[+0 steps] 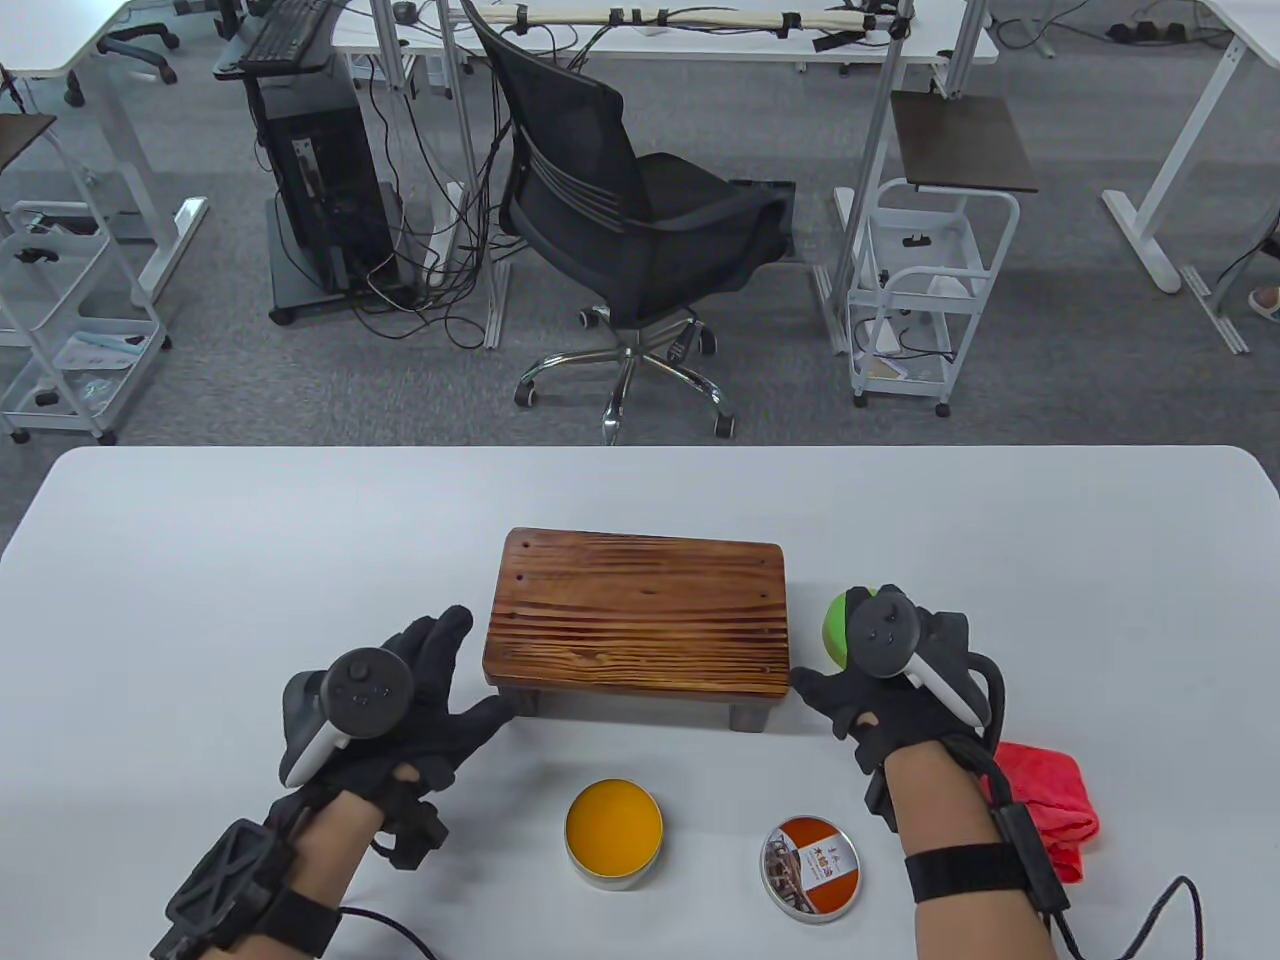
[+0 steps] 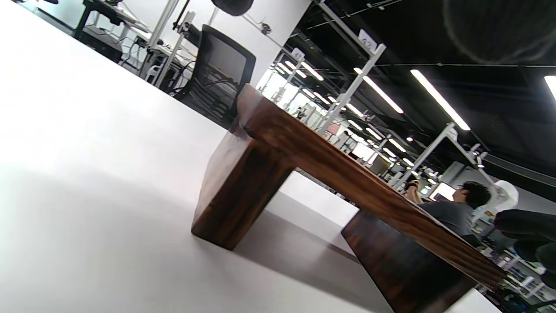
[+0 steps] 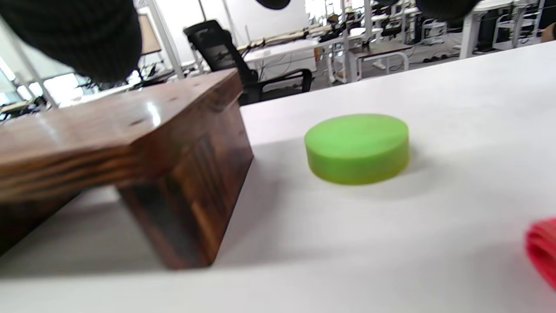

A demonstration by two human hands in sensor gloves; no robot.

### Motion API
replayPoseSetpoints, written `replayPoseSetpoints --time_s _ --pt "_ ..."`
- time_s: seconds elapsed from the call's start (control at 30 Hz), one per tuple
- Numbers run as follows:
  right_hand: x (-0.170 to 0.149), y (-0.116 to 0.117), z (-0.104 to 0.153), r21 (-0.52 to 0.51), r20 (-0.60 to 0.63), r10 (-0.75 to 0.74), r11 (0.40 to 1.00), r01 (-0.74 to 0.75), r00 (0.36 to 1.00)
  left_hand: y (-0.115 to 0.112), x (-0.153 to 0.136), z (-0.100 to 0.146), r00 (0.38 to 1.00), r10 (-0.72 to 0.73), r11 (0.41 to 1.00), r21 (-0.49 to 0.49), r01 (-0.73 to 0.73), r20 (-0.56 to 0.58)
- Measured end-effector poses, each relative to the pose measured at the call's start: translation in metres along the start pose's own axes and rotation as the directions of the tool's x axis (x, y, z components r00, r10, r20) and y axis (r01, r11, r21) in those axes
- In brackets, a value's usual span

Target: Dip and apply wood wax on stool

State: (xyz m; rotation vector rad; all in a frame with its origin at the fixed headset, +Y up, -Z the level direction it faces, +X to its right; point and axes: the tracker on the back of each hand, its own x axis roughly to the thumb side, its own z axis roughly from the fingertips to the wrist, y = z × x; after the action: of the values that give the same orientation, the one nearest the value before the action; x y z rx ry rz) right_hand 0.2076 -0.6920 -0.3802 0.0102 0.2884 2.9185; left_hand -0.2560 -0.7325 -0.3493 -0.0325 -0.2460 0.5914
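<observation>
A low dark wooden stool stands mid-table, also seen from the side. In front of it sits an open tin of orange wax, and its lid lies to the right. A round green sponge lies right of the stool, untouched. My left hand hovers at the stool's left front corner with fingers spread and relaxed, holding nothing. At the stool's right front corner, in front of the sponge, my right hand also holds nothing.
A red cloth lies beside my right wrist. The white table stretches to both sides. Beyond its far edge stand an office chair, a white cart and other desks.
</observation>
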Motion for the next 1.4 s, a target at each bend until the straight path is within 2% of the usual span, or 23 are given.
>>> replayPoseSetpoints --time_s 0.27,0.37,0.47,0.77,1.1,1.4 --pt "0.013 0.024 0.047 0.136 0.089 0.080 0.986 -0.092 0.993 -0.016 0.006 0.045 0.997 -0.028 0.998 -0.057 0.033 0.078" --pt "0.017 0.037 0.057 0.181 0.115 0.088 0.978 -0.108 0.989 -0.023 0.005 0.054 0.995 -0.044 0.995 -0.084 0.051 0.087" --pt "0.021 0.055 0.064 0.224 0.143 0.102 0.965 -0.133 0.984 -0.027 0.006 0.062 0.990 -0.089 0.993 -0.067 0.097 0.111" --pt "0.025 0.101 0.069 0.332 0.174 0.121 0.927 -0.173 0.977 -0.035 0.006 0.068 0.985 -0.107 0.991 -0.064 0.116 0.139" --pt "0.024 0.126 0.062 0.417 0.162 0.153 0.885 -0.208 0.975 -0.035 0.004 0.067 0.988 -0.092 0.991 -0.082 0.102 0.125" --pt "0.030 0.132 0.064 0.402 0.176 0.245 0.866 -0.297 0.953 -0.034 0.004 0.067 0.989 -0.087 0.992 -0.082 0.097 0.124"
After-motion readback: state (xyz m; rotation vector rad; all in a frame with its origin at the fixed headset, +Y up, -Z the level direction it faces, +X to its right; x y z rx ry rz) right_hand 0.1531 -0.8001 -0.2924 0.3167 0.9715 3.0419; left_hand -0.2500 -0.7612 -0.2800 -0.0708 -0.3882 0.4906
